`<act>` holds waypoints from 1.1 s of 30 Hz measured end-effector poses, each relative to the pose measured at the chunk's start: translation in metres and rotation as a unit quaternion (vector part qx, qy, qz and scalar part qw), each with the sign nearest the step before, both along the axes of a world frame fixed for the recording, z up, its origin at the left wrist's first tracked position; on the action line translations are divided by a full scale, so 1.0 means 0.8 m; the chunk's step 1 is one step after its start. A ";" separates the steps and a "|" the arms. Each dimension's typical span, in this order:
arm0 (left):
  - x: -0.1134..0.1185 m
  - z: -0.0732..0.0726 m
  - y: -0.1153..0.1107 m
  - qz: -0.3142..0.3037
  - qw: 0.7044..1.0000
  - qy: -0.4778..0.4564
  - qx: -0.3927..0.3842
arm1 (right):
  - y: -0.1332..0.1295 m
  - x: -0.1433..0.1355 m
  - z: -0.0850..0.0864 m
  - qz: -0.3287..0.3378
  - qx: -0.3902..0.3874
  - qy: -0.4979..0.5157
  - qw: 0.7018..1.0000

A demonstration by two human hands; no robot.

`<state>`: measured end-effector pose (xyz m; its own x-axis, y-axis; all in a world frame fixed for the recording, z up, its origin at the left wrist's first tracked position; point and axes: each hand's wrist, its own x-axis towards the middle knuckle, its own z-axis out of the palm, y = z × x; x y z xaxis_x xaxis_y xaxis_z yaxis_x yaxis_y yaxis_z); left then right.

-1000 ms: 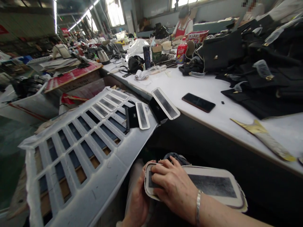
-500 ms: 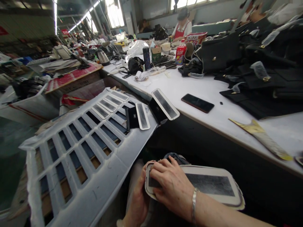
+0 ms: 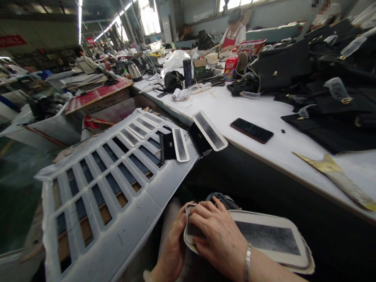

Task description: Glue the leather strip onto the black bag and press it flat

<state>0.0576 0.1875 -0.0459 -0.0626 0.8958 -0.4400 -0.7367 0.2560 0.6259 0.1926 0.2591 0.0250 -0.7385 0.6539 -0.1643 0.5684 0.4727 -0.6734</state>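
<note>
Low in front of me lies a long rounded panel with a cream border and a dark rectangular middle; more cream layers show under its edge. At its left end my left hand is wrapped round the rim, closed on it. My right hand bends its fingers over the top near that same end, pressing and gripping the panel. What the fingertips touch underneath is hidden. A similar panel with a black flap leans at the table edge, and a smaller one rests beside it.
To the left, a white sheet with rows of rectangular openings carries several small cream-edged panels. The white table bears a phone, a yellowed strip, a red bottle and black bags. A person sits across it.
The whole scene has shifted slightly right in the view as my head turned a little left. Both hands keep their place on the panel, with only slight finger movement.
</note>
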 end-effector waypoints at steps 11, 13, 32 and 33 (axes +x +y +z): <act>-0.015 0.005 0.004 -0.063 0.988 0.143 0.016 | -0.002 0.003 -0.012 0.008 -0.004 0.015 1.000; -0.021 0.003 0.006 -0.090 0.975 0.200 0.017 | -0.002 0.002 -0.012 0.006 -0.010 0.012 1.000; -0.020 0.018 -0.004 -0.074 0.991 0.106 0.045 | -0.005 -0.005 0.005 -0.027 0.001 -0.034 0.999; -0.021 0.018 -0.001 -0.075 0.984 0.154 0.050 | -0.005 -0.005 0.003 -0.028 0.001 -0.024 0.999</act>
